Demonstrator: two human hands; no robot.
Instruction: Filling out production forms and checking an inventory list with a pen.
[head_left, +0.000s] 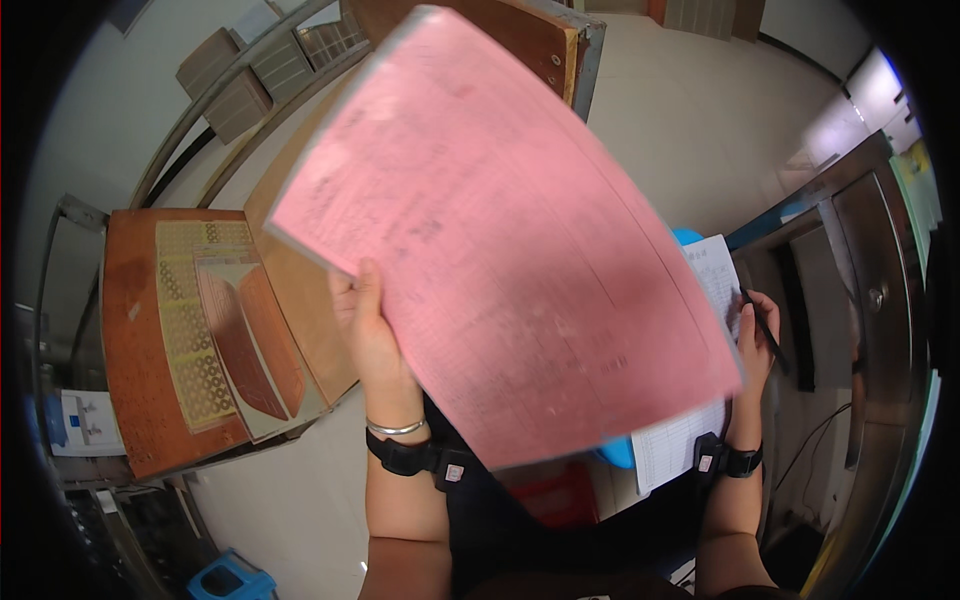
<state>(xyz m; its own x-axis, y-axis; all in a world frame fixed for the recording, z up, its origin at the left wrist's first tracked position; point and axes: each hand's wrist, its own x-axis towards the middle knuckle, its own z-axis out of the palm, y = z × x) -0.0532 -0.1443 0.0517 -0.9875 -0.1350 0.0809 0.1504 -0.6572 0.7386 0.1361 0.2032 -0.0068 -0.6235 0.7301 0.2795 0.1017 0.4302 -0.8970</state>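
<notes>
A large pink sheet (500, 240), printed and seemingly in a clear sleeve, hangs tilted across the middle. My left hand (365, 310) is closed on its left edge, thumb on the front face. At the right, my right hand (758, 335) is closed round a black pen (768, 330). It is beside a white printed form (712, 268) that lies partly under the pink sheet. Bits of a blue backing (620, 453) show beneath the form. The pink sheet hides most of the form and my lap.
At the left stands a wooden-panelled rack (130, 350) bearing a yellow-green perforated sheet (185, 340) and brown curved pieces (245, 350). A metal cabinet (870, 250) rises at the right. Cardboard boxes (235, 105) are at the back left, a blue stool (230, 580) at the lower left.
</notes>
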